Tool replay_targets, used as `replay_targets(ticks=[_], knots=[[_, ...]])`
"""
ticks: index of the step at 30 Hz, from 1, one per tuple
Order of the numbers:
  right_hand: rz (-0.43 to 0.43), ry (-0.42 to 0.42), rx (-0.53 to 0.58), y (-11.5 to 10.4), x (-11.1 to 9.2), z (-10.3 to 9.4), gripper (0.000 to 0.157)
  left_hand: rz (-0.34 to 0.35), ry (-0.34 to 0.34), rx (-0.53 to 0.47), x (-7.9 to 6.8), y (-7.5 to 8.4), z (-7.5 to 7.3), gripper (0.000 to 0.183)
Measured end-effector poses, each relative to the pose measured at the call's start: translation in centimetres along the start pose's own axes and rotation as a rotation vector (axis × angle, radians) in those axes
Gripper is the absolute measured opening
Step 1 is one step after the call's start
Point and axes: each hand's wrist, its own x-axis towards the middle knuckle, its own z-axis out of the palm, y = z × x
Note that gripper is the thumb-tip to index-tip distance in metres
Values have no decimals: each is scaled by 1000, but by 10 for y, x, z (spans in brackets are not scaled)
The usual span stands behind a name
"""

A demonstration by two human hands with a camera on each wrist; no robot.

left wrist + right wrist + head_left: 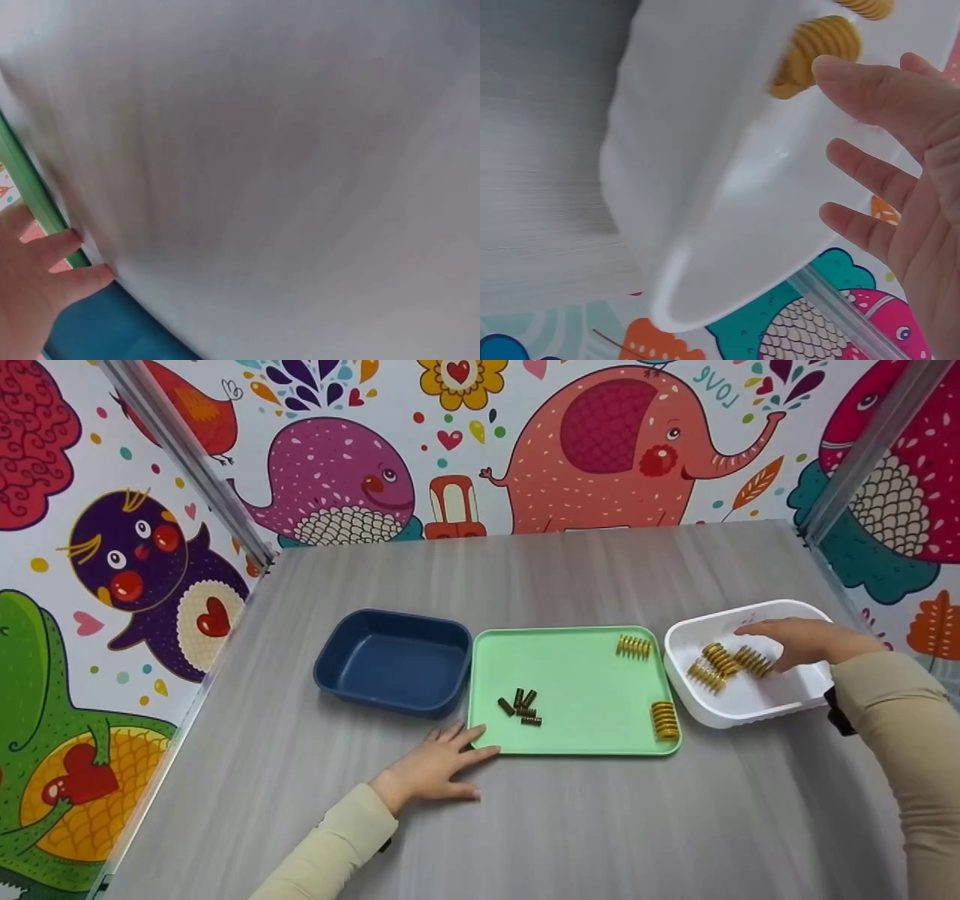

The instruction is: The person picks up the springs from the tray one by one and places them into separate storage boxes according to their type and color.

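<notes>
My right hand (814, 643) is over the white bin (795, 697), its fingers spread and holding nothing. In the right wrist view its thumb is beside a gold coil spring (825, 49); I cannot tell whether they touch. Three gold springs (720, 659) lie in the bin's left half. My left hand (431, 767) rests with spread fingers at the front left corner of the green tray (577, 675). Two more gold springs lie on the tray, one spring (634, 647) at its back right and another spring (664, 721) at its front right. Several small dark springs (527, 711) sit at the tray's left.
A dark blue bin (390, 671) stands left of the tray, close against it, with nothing in it. The white bin is just right of the tray. All stand on a grey wood-grain table (525, 825). Cartoon-printed walls (465, 442) enclose the back and sides, with metal posts (191, 457) at the corners.
</notes>
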Motion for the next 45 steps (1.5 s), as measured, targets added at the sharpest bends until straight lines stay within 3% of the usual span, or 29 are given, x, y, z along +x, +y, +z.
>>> replay_targets(ticks=[7, 15, 23, 31, 45], knots=[[0, -5, -31, -22, 0, -14, 71, 0, 6, 3, 0, 0, 0, 68], [-117, 92, -134, -57, 1, -30, 64, -13, -2, -3, 1, 1, 1, 69], [-174, 106, -208, -86, 12, -32, 65, -12, 7, 0, 0, 1, 2, 68], [-229, 114, -233, -105, 20, -23, 66, -11, 10, -5, -1, 0, 2, 68], [-403, 124, -395, -127, 32, 16, 62, -11, 14, -2, 0, 1, 1, 69]])
